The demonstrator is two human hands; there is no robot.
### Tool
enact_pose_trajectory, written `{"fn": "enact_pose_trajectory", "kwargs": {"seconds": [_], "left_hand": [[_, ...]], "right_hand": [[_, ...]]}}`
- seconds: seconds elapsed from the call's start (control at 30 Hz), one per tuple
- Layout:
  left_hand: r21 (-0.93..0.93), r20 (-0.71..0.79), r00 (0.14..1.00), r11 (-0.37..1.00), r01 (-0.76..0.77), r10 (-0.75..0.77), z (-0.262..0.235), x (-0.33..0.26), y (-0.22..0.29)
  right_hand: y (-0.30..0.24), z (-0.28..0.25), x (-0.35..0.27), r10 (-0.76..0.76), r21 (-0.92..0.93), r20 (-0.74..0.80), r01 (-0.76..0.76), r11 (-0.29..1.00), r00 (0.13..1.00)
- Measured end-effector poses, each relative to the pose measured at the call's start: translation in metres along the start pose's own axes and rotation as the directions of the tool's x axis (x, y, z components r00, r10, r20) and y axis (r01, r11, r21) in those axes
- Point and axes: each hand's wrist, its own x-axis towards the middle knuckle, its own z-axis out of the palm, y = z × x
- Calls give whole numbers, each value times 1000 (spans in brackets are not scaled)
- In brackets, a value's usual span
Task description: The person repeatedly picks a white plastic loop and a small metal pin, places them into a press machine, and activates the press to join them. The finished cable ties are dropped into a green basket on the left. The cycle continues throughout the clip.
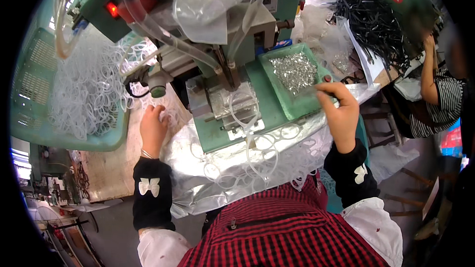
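1. Along the near edge of the green base plate, a clear loop sits at the metal fixture, over a silvery sheet strewn with more loops
2. Between the left hand and the fixture lies a narrow strip of wooden tabletop; the right hand is beside the tray, at its right rim
3. Left fingers are partly bent, right thumb and forefinger curve together with tips close; I cannot tell whether either hand has hold of anything
4. Left of the fixture, a green knob juts out just above the left hand, and a green basket heaped with loops blocks that side; the tray of small metal pieces fills the right
5. Clear tubes and a plastic bag partly hide the machine; a co-worker in a striped top is dim at the rim
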Motion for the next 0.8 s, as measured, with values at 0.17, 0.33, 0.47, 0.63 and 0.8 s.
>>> {"fn": "enact_pose_trajectory", "kwargs": {"seconds": [0.17, 0.33, 0.47, 0.63, 0.8], "left_hand": [[166, -250, 940, 966, -197, 234, -24, 11, 4], [-785, -426, 791, 614, -82, -439, -50, -31, 53], [-880, -371, 873, 421, -220, -318, -98, -51, 126], [-499, -619, 782, 734, -461, 70, -152, 3, 173], [-925, -346, 938, 154, -347, 34, -153, -25, 187]], "right_hand": [[-67, 61, 32, -188, 241, 150, 149, 959, 971], [-73, 103, 23, 49, 554, 199, -153, 818, 979], [-80, 98, 24, 100, 583, 238, -225, 781, 966], [-104, 102, 23, 206, 700, 351, -402, 591, 913], [-118, 78, 11, 29, 546, 318, -208, 812, 948]]}}
